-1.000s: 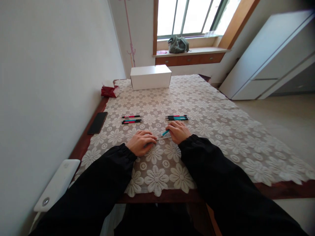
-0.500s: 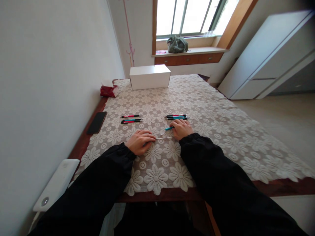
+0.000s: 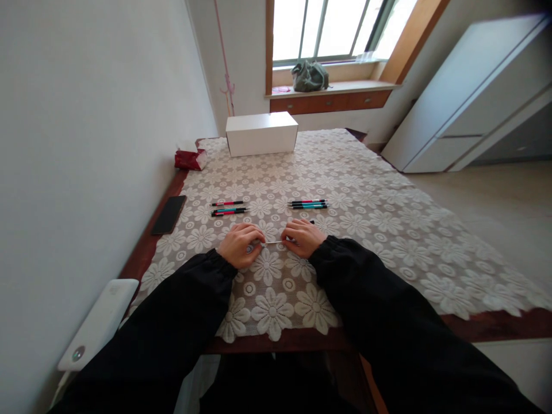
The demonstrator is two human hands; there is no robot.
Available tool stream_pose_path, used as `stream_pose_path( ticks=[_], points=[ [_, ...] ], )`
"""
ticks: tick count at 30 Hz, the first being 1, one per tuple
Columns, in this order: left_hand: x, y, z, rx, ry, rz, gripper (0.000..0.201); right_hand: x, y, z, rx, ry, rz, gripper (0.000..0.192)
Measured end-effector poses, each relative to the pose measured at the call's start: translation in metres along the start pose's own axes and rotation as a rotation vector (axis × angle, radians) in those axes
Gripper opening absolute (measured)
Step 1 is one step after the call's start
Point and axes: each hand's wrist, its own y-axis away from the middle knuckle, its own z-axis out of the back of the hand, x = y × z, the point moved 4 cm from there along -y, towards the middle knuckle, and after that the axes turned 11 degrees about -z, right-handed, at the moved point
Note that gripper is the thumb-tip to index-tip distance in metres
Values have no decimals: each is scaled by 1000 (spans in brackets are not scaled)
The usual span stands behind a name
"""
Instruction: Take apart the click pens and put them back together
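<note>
At the near centre of the lace tablecloth (image 3: 366, 218), both hands are resting knuckles up, with black sleeves (image 3: 388, 322) running back toward 6 o'clock. The left hand (image 3: 238, 244) is lying with its fingers curled, pinching the left end of a thin pale rod (image 3: 272, 243), apparently a pen refill; the exact grip under the fingers cannot be told. The right hand (image 3: 303, 236) is sitting just at 3 o'clock of it, fingers likewise curled and closing on the rod's other end, so the rod is spanning the small gap between the two hands, lying flat and level across the cloth. A dark tip (image 3: 311, 222) is showing just beyond the right hand's knuckles at 12 o'clock; what it belongs to cannot be told. Farther toward 12 o'clock from the right hand, a group of teal and pink pens (image 3: 308, 203) is lying side by side, crosswise. At 11 o'clock from the left hand, a second group of pink and teal pens (image 3: 228, 208) is lying the same way, well apart from the first. A black phone (image 3: 169, 214) is sitting at 10 o'clock on the bare table edge (image 3: 142, 253). At the far end, toward 12 o'clock, a white box (image 3: 261, 133) is standing, with a red tissue pack (image 3: 190, 159) near it toward the wall.
</note>
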Motion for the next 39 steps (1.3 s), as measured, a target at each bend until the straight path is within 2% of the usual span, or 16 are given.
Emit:
stream_pose_path(
  ticks=[7,14,19,26,34,39],
  points=[
    [4,2,-1,0,-14,25,16,1,0,2,-44,2,-9,13],
    [5,2,-1,3,-9,25,17,-2,0,16,-193,-10,-106,13],
    [4,2,-4,7,4,-5,24,1,0,8,-115,6,-85,14],
    [5,2,-6,1,-3,-7,21,-1,0,-1,-20,33,-57,14],
    [6,3,-1,-66,-23,8,21,1,-1,2,-46,21,-54,15],
    [6,3,-1,-61,-23,4,19,2,-1,1,-36,11,-29,15]
  ],
)
